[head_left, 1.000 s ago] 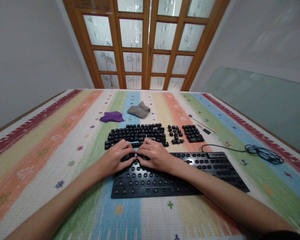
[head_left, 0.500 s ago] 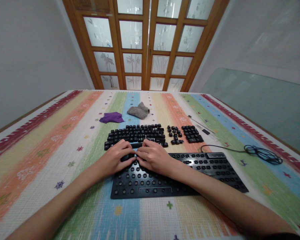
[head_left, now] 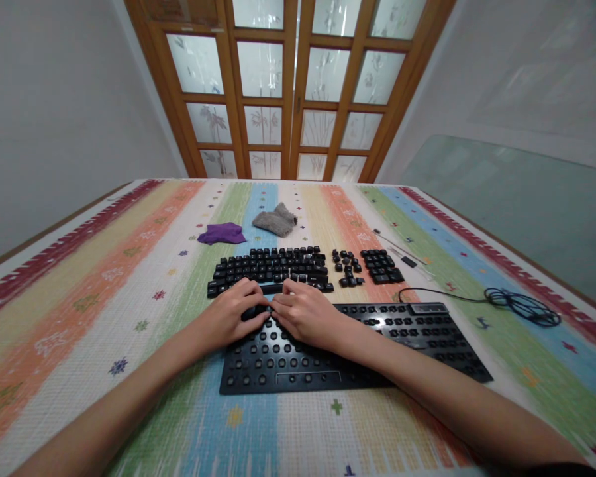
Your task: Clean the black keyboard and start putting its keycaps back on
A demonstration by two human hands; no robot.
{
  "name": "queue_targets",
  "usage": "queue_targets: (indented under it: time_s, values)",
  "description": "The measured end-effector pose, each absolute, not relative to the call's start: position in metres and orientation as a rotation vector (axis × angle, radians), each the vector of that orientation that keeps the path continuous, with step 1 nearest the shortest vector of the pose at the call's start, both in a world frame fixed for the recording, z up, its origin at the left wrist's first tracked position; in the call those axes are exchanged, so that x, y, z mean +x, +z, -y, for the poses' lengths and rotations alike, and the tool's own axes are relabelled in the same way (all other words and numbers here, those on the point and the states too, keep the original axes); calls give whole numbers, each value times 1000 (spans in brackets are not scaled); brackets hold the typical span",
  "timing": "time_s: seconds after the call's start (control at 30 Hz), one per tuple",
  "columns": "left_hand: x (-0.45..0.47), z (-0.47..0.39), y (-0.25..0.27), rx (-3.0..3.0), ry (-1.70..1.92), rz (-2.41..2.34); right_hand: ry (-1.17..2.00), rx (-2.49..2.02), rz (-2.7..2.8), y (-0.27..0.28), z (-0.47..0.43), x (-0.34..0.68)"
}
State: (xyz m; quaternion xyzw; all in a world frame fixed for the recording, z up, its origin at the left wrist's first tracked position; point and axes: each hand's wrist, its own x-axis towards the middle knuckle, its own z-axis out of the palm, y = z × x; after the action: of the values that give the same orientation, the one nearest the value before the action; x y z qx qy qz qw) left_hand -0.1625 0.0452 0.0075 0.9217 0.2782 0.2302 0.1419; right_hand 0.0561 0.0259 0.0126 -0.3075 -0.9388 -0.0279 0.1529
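A black keyboard base (head_left: pixel 298 379) without keycaps lies in front of me, its rows of key posts bare. Both my hands meet over its upper left part. My left hand (head_left: pixel 237 310) is closed, thumb and fingers curled together near the top row. Against it, fingertips almost touching, my right hand (head_left: pixel 302 308) is also bent into a pinch. Whatever sits between the fingertips is too small and too covered to make out. Just behind the hands, loose black keycaps (head_left: pixel 271 262) stand in rows, with a long spacebar (head_left: pixel 272 289) partly behind my fingers.
More keycaps form a small cluster (head_left: pixel 346 265) and a number-pad block (head_left: pixel 381 266) at the right. A coiled cable (head_left: pixel 524 308) runs from the keyboard. Farther back lie a purple cloth (head_left: pixel 222 233), a grey cloth (head_left: pixel 276 220) and a thin stick (head_left: pixel 401 246) on the striped tablecloth (head_left: pixel 144 318).
My hands stay almost in place over the same spot, with only a slight shift of the fingertips. A shiny spot between them no longer shows. The keyboard has barely moved.
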Motion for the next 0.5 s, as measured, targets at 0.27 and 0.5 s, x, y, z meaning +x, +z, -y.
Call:
queue_targets:
  time_s: [0.27, 0.5]
  values:
    - [-163, -45, 3, 2641, 706, -823, 2, -899, 2680, 12, -28, 60]
    - [-161, -44, 6, 2640, 680, -822, 121, -913, 2698, 19, -32, 62]
